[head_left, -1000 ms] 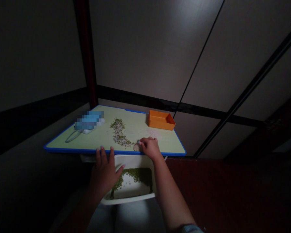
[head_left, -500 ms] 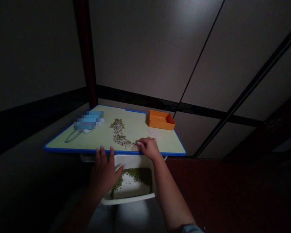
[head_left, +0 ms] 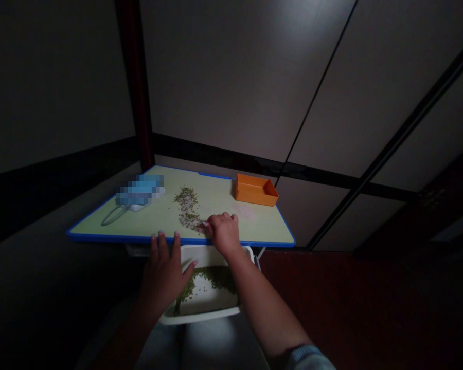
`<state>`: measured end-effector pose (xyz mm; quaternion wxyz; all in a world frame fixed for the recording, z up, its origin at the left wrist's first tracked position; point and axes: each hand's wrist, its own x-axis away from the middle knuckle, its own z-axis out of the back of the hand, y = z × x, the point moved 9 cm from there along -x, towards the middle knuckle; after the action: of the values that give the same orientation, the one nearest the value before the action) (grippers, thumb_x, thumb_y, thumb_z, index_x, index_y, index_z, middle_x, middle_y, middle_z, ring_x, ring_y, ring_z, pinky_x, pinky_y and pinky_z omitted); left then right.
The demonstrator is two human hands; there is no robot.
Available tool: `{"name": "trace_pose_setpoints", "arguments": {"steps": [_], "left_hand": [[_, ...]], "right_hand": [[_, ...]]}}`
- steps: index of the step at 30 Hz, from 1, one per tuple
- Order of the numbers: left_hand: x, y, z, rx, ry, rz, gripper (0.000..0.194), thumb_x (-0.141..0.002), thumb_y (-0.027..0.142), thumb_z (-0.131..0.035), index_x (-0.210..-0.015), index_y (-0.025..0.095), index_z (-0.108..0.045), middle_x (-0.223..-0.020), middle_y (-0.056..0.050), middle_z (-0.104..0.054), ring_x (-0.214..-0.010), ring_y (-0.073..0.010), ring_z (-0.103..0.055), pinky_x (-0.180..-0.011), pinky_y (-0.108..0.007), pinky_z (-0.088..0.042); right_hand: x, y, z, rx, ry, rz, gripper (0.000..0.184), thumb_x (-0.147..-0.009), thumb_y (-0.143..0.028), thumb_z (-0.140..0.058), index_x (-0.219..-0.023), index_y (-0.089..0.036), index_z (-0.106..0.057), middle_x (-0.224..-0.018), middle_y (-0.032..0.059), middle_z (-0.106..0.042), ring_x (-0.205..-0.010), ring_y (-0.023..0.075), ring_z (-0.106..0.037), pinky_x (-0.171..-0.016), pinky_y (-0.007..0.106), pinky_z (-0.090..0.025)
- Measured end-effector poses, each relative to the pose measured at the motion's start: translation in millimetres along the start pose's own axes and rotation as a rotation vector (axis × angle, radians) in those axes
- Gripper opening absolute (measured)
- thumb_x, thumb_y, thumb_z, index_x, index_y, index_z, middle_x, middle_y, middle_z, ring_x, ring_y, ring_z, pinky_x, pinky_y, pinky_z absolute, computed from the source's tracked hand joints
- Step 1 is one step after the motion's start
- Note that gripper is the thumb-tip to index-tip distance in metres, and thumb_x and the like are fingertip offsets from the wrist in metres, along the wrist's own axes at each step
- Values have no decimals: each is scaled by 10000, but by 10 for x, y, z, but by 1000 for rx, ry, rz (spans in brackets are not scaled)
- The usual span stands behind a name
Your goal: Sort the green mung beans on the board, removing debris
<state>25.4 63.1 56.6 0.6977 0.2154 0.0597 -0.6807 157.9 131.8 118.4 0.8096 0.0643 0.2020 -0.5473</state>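
On the pale table lies a curved trail of small green and pinkish-white grains. My right hand rests at the near end of this trail with its fingers curled together; what lies under the fingertips is too small to make out. My left hand has its fingers spread, fingertips at the table's blue front edge and thumb over the white tub. Inside that tub, below the table edge, are many green grains, partly covered by my right forearm.
An orange open box stands at the table's back right, with a faint scatter of pinkish bits before it. At the left lies a blurred-out blue item with a grey cord loop. Panelled walls rise behind the table.
My right hand has moved left along the table, to grains farther up the trail, and the trail's near end is shorter. My left hand has stayed in place.
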Motion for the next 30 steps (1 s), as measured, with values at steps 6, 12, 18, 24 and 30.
{"name": "trace_pose_setpoints", "arguments": {"steps": [6,12,18,24,30], "left_hand": [[-1,4,-11,-14,-6,0,759,-826,470,-437,-1451,75,-261,-1531,-301,-143,-1442,-427,-72,-988,-529,-389],[3,10,-2,-10,-1,-5,753,-827,462,-442,-1447,69,-271,-1533,-304,-140,-1443,-428,-66,-1001,-531,-377],[-2,12,19,4,-8,10,752,-814,451,-461,-1440,69,-291,-1536,-295,-147,-1444,-421,-76,-1016,-523,-365],[0,5,17,7,-3,8,763,-812,458,-459,-1448,80,-274,-1540,-282,-154,-1447,-413,-72,-1001,-529,-375],[4,2,-1,-8,-14,6,751,-827,457,-441,-1449,74,-269,-1536,-296,-142,-1446,-420,-63,-999,-528,-376]], "right_hand": [[-19,-26,-52,24,-3,14,240,-978,-386,-422,-956,-229,-602,-962,42,-689,-978,200,-496,-795,340,-241],[-17,-50,-48,14,-6,40,236,-974,-389,-430,-970,-237,-610,-957,34,-691,-970,193,-499,-797,339,-240],[-20,-46,-61,10,-9,42,223,-967,-393,-447,-968,-243,-612,-947,24,-694,-957,191,-506,-792,336,-243],[-20,-33,-71,-11,-35,29,201,-958,-385,-471,-988,-247,-615,-954,25,-700,-971,189,-512,-802,336,-237],[-8,-56,-29,-44,-38,54,210,-957,-398,-474,-986,-257,-627,-946,8,-703,-963,179,-517,-811,342,-232]]}}
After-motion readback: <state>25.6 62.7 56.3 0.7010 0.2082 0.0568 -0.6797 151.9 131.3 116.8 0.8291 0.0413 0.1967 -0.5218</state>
